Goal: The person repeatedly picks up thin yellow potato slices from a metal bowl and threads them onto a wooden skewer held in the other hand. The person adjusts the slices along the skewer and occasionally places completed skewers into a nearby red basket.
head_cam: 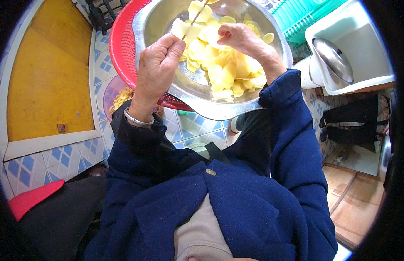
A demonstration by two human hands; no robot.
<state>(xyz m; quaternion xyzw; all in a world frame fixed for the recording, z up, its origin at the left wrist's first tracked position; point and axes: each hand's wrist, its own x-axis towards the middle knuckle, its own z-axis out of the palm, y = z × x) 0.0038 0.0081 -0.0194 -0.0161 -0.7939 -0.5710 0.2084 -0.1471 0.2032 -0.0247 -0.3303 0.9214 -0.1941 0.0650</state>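
A thin wooden skewer (196, 16) is gripped near its lower end by my left hand (161, 63). Pale yellow slices, seemingly potato, are threaded on it (201, 11) above my fingers. My right hand (242, 39) is over the steel basin (202, 107), its fingers curled close to the heaped loose slices (233, 70); whether a slice is between them is hidden. The basin rests on a red plastic colander (123, 42).
Behind the basin's right side stand a green plastic rack (303, 16) and a white sink (368, 42) holding a steel lid (334, 60). A pink bowl (109, 94) with wavy yellow slices is low at the left, near a yellow door panel (51, 78).
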